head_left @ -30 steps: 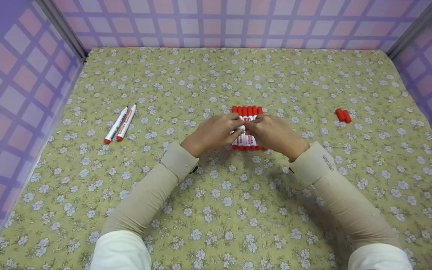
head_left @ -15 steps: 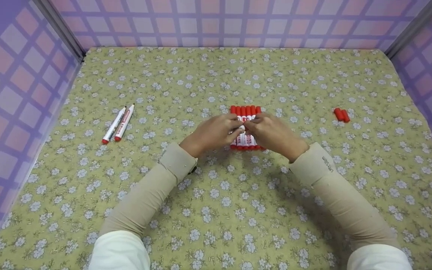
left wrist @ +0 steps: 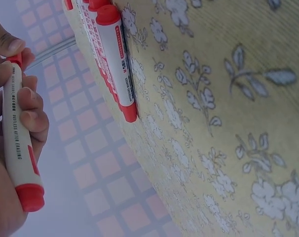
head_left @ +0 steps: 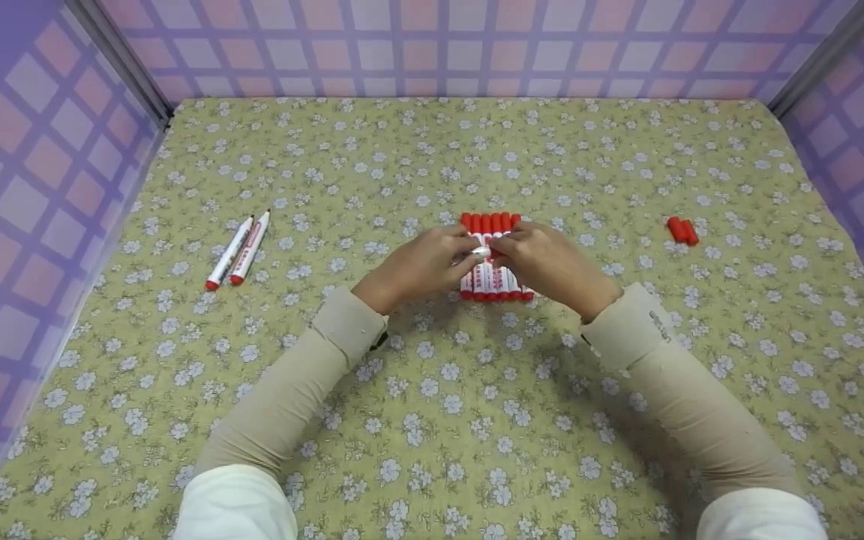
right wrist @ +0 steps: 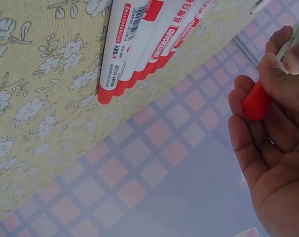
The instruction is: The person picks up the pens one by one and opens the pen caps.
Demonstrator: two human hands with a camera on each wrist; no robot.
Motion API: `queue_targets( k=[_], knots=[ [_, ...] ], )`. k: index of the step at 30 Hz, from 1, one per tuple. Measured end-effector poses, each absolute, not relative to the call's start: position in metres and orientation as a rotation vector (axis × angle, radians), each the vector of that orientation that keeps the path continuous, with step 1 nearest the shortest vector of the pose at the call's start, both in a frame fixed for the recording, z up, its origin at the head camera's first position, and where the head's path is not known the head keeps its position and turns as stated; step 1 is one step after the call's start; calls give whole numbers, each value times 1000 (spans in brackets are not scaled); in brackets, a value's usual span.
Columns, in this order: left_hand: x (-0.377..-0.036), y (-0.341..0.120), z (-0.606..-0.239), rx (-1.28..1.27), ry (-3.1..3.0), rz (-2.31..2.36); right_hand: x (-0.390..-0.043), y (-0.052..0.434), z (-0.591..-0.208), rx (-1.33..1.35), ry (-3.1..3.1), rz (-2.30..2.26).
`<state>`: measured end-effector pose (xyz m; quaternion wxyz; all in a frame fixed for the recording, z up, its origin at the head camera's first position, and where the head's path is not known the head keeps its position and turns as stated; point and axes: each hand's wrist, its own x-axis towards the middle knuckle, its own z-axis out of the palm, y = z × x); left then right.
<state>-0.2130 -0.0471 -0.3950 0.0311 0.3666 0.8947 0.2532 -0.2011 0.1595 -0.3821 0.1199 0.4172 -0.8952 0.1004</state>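
My left hand [head_left: 428, 262] grips a white whiteboard marker [left wrist: 18, 123] with a red end, held above the table. Its other end meets a red cap [right wrist: 257, 102], which my right hand [head_left: 548, 266] pinches between thumb and fingers. Whether the cap sits fully on cannot be seen, since fingers cover the joint. Just below both hands lies a row of several capped whiteboard markers [head_left: 492, 283], side by side with red caps at the far end. The hands hide the middle of this row in the head view.
Two uncapped markers [head_left: 249, 251] lie at the left, dark tips pointing away. Two loose red caps [head_left: 683, 230] lie together at the right. A floral cloth [head_left: 432, 450] covers the table, and checked panels [head_left: 432, 52] stand at the back and sides.
Both hands stay over the row, one on the marker and one on the cap. Only small finger shifts show, and the whole view moves slightly.
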Motion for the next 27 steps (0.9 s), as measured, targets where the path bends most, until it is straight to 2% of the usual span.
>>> queue_targets(
  k=[13, 27],
  knots=[
    [-214, -61, -398, 1054, 2717, 908, -200, 164, -379, 1165, -2654, 319],
    [-214, -88, -402, 859, 2679, 1065, -199, 166, -377, 1176, -2660, 372]
  ],
)
